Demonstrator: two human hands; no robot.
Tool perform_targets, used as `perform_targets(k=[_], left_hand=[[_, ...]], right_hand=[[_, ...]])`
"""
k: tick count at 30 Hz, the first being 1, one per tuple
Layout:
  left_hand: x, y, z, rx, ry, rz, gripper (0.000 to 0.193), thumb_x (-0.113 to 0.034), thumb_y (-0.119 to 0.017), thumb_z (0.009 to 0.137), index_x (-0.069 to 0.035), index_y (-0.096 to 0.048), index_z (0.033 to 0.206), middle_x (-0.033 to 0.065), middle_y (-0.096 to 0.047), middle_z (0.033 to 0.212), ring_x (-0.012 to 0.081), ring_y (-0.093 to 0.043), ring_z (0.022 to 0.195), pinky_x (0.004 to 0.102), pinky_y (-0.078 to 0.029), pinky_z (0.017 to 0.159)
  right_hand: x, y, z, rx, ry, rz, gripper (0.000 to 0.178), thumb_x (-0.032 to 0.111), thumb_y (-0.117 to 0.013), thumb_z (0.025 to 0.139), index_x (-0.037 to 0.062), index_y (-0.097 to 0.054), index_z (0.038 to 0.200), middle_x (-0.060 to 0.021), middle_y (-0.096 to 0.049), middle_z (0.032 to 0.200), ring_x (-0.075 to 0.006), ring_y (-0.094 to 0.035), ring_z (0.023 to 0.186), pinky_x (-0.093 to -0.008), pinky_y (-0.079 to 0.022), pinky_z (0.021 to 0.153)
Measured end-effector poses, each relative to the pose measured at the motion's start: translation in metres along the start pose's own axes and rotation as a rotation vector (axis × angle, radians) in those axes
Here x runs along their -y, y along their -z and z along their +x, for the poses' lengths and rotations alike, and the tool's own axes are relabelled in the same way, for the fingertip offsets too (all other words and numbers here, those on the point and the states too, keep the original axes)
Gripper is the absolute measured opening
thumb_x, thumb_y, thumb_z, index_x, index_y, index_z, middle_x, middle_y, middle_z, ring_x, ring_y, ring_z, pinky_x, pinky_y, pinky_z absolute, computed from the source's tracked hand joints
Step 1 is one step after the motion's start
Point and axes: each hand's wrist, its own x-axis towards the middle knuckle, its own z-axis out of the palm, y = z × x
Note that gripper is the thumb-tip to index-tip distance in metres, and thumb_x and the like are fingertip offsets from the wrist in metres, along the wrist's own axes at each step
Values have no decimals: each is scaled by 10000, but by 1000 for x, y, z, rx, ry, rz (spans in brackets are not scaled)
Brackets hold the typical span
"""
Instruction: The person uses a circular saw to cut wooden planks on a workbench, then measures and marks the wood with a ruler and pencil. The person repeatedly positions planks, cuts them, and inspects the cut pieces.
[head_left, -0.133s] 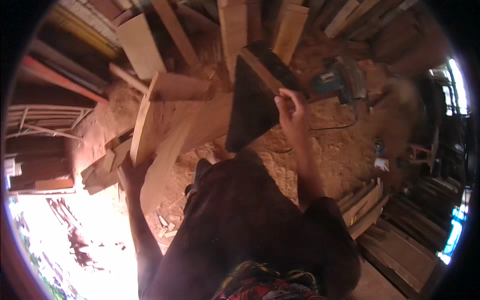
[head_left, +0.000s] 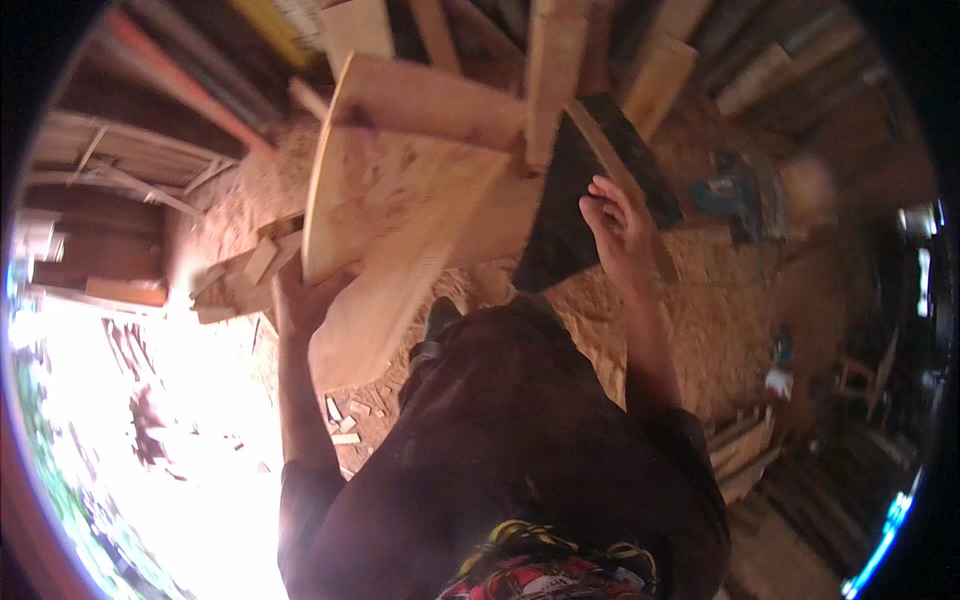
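My left hand point(head_left: 300, 300) grips under the low edge of a pale board point(head_left: 390, 200), taking its weight, I'd say, as it's tilted w/ the far end up. Right hand point(head_left: 620, 225) lies fingers spread on a dark slab point(head_left: 575, 215) just beside it, prob. to steady it. 2 hands, 1 board, 1 slab; offcuts point(head_left: 250, 275) on sawdust floor point(head_left: 720, 300), too many to count.
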Motion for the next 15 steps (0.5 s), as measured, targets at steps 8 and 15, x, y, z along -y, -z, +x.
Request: perform_targets(k=[8,15], left_hand=[[-34,19,-14,44,-108,-433,599,-284,-953,724,57,-702,1148,120,-767,997,182,-729,868,332,-588,816],[-33,34,-18,-42,-235,-449,554,-214,-934,733,72,-697,1144,124,-758,1007,186,-716,903,321,-578,827]], right_hand=[[70,-108,-12,570,129,500,591,344,-625,1045,-57,-470,1451,-126,-582,1397,-185,-535,1293,-353,-399,1112],[112,-102,-14,410,388,404,527,212,-730,975,-25,-493,1382,-106,-596,1284,-180,-558,1209,-370,-460,1040]])
